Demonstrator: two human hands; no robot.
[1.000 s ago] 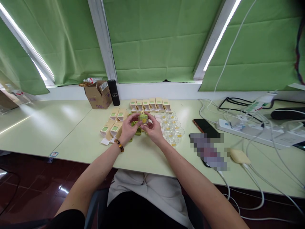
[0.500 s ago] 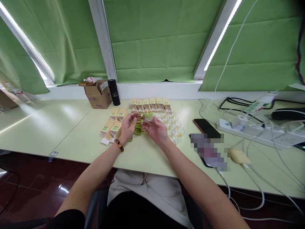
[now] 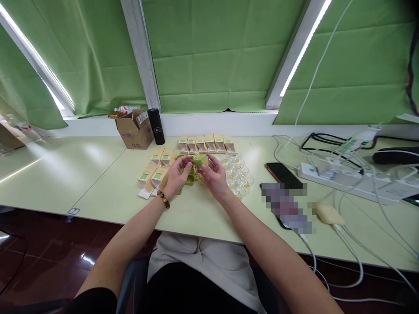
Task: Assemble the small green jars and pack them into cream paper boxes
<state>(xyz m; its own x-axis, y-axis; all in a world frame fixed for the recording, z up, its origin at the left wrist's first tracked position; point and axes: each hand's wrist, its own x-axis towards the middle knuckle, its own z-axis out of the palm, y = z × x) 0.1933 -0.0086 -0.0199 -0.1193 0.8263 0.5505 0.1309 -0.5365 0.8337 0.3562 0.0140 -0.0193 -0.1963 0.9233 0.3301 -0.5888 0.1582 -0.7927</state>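
Note:
A small green case (image 3: 200, 160) is held up between my two hands, above the middle of the table. My right hand (image 3: 216, 176) grips its right side, thumb in front and fingers behind. On the left edge, my left hand (image 3: 177, 178) pinches it with thumb and fingertips. Below and behind my left hand lie several green trays (image 3: 190, 179), partly hidden by the fingers. Right of my right hand stand several clear plastic cups or covers (image 3: 242, 174) with yellow spots inside.
Several cream cartons with green labels stand in a back row (image 3: 209, 144) and at the left (image 3: 159, 176). A cardboard box (image 3: 135, 131) and a black cylinder (image 3: 157, 126) are at the wall. Phones (image 3: 284, 175), a power strip (image 3: 347, 183) and cables occupy the right.
The case has turned in my hands, so its green side now shows instead of the clear part. My right fingers have shifted up behind it.

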